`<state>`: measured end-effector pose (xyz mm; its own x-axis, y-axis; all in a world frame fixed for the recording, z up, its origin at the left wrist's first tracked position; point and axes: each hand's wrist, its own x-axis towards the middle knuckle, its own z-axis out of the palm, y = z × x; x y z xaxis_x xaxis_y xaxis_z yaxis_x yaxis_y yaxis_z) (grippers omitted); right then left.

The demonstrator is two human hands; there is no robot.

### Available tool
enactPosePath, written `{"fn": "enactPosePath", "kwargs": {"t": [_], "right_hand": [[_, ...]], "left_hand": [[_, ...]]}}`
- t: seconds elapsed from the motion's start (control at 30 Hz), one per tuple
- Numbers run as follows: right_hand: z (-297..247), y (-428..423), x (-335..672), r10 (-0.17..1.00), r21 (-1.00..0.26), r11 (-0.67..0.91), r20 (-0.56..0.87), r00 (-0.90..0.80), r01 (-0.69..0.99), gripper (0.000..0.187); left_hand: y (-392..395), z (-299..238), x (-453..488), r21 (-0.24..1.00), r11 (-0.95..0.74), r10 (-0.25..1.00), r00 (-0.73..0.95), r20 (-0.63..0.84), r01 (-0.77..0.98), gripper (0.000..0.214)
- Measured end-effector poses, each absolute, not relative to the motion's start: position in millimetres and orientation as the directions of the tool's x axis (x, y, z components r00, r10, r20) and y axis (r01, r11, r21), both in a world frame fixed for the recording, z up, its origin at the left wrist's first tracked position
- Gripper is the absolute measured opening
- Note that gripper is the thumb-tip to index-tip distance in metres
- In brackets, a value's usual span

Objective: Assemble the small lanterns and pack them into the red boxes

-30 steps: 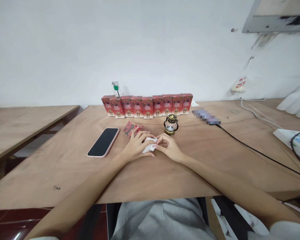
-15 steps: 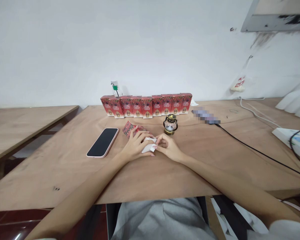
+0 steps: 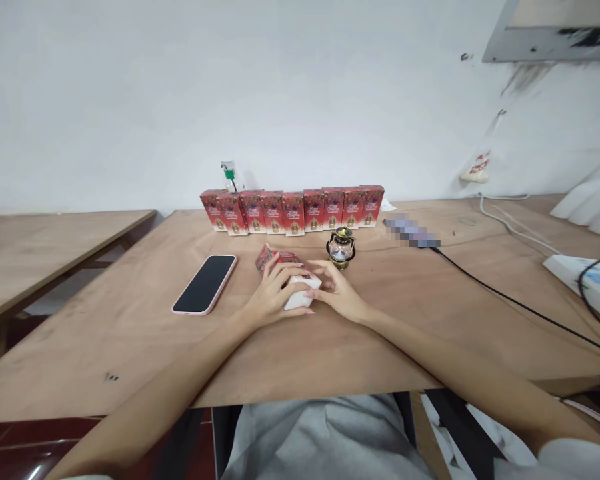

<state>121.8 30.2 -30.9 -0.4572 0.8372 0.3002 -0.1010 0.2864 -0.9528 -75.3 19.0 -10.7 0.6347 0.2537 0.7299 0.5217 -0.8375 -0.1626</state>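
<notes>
A small red-and-white cardboard box (image 3: 301,298) lies on its side on the table, its white end toward me and its red printed part pointing away to the left. My left hand (image 3: 275,293) is wrapped over the box, thumb low on the white side. Against the white end press the thumb and fingers of my right hand (image 3: 339,293); that end now looks closed over. Just beyond my right hand stands a small brass-coloured lantern (image 3: 341,249), touched by neither hand. Part of the box is hidden under my fingers.
Several red printed boxes (image 3: 293,215) stand in a row at the back by the wall. A phone (image 3: 205,285) lies left of my hands. At the right are a blurred-out device (image 3: 413,233) on a black cable (image 3: 505,297) and a white box-like object (image 3: 587,283).
The white flap at the box's end has folded in, and the end looks flat now. My right fingers have shifted from pinching the flap to pressing on the end.
</notes>
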Motion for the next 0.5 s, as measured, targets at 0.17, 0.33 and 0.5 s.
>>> {"fn": "enactPosePath", "kwargs": {"t": [0.17, 0.33, 0.5], "right_hand": [[-30.3, 31.7, 122.6, 0.735, -0.923, 0.304, 0.384, -0.558, -0.235, 0.065], [-29.6, 28.2, 123.9, 0.776, -0.898, 0.412, 0.435, -0.456, -0.154, 0.051], [-21.4, 21.4, 129.1, 0.518, -0.541, 0.83, 0.651, -0.555, 0.14, 0.043]], "left_hand": [[17.7, -11.6, -70.7, -0.143, -0.873, 0.184, 0.586, 0.789, 0.466, 0.057], [14.2, -6.9, -71.1, -0.059, -0.825, 0.317, 0.547, 0.775, 0.562, 0.058], [12.8, -4.2, -74.5, 0.359, -0.695, 0.571, 0.175, 0.802, 0.623, 0.065]]}}
